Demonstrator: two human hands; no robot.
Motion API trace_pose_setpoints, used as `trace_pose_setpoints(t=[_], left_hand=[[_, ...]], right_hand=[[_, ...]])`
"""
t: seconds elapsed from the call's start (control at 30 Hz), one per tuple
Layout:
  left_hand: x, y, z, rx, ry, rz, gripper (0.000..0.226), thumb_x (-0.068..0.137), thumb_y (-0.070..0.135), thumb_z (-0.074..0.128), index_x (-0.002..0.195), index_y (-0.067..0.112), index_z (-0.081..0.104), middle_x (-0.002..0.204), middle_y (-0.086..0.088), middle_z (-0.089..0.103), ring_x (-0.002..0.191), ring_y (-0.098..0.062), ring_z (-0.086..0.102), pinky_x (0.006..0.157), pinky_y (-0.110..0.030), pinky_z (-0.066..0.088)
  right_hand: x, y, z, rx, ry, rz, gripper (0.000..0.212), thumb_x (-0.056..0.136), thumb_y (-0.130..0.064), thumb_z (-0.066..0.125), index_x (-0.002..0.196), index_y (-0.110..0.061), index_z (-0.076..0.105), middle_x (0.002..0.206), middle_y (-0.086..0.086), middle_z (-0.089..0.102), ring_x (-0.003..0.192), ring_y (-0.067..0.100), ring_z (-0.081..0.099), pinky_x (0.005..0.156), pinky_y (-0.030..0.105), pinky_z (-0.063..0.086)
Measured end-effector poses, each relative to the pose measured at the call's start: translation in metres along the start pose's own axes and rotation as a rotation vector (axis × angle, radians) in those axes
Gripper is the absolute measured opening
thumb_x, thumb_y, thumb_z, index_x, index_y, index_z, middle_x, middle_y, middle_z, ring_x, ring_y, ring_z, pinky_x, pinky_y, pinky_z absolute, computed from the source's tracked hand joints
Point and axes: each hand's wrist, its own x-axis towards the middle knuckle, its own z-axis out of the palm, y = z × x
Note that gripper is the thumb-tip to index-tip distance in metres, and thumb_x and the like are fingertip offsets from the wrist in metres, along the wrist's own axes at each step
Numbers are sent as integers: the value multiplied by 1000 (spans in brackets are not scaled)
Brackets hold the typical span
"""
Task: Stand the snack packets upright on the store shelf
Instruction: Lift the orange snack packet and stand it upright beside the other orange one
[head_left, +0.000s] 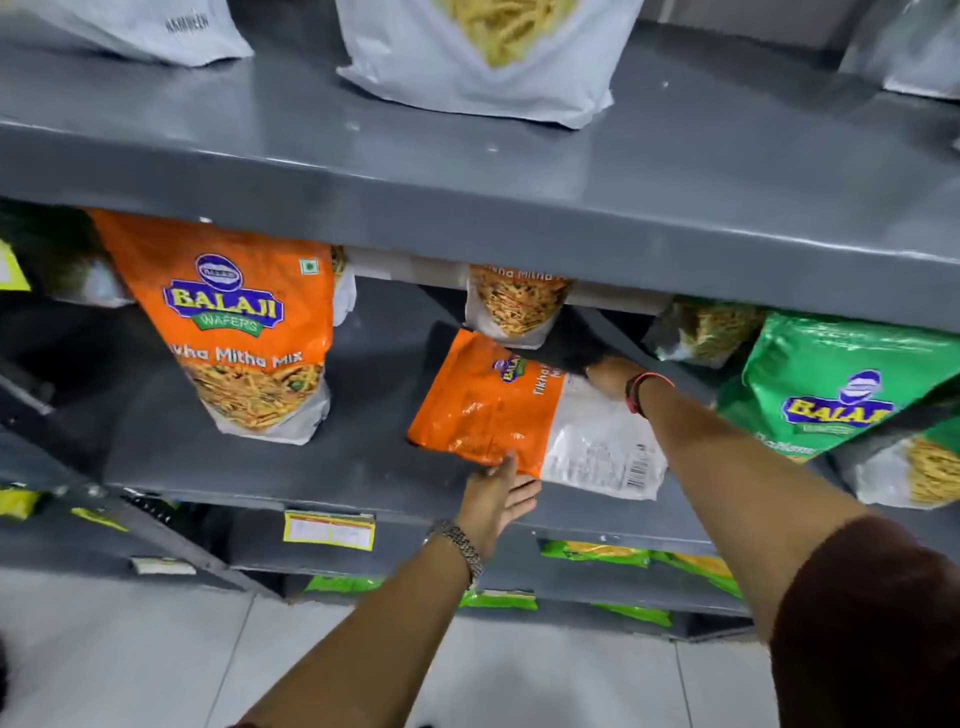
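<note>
An orange and white Balaji snack packet (524, 415) lies tilted on its side on the grey middle shelf (291, 467), its barcode end toward the front right. My left hand (496, 499) touches its lower orange edge, thumb on the packet and fingers spread beneath. My right hand (613, 376) reaches deep over the packet's top edge; its fingers are mostly hidden in shadow. A larger orange Balaji packet (234, 322) stands upright to the left. Another packet (514, 306) stands behind, half hidden by the upper shelf.
A green Balaji packet (831, 384) leans at the right, with a clear noodle-snack bag (701, 332) behind it. The upper shelf (519, 218) overhangs, carrying white bags (483, 57). Green packets (597, 553) sit on the lower shelf. A yellow price tag (328, 530) hangs on the shelf edge.
</note>
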Motion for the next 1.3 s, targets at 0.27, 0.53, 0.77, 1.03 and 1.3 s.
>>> trace_pose_setpoints(t=[0.27,0.53,0.77,1.03,1.3], left_hand=[[-22,0,-37,-39,35,225,41,95,30,44,129,7,47,100,-3,71,82,-17,73,65,-24,59],[-47,87,-34,199,99,690,18,92,30,51,80,19,58,73,10,72,61,-5,69,58,-18,56],[-32,109,-26,325,191,654,22,92,32,51,80,14,55,89,-8,60,87,-21,58,66,-17,55],[-38,86,-46,334,140,242,66,93,54,24,139,9,38,148,-18,38,133,-33,43,102,-43,41],[-41,58,-24,449,-43,96,71,91,55,29,148,14,18,154,-16,27,140,-28,34,109,-42,37]], right_hand=[[-41,-1,-1,529,88,-14,22,85,-5,54,65,-11,57,68,8,53,61,18,48,57,25,38],[-79,6,14,1057,260,-70,45,77,19,31,56,-15,53,63,4,55,63,18,50,68,34,50],[-74,8,51,1198,342,-54,31,88,3,48,67,-17,59,88,10,62,85,20,52,89,41,49],[-79,16,49,1401,206,-48,34,98,-29,38,106,-4,60,105,13,64,95,23,61,94,42,51],[-108,21,68,1118,276,-47,46,98,-37,32,74,-12,62,78,9,68,67,22,65,63,26,54]])
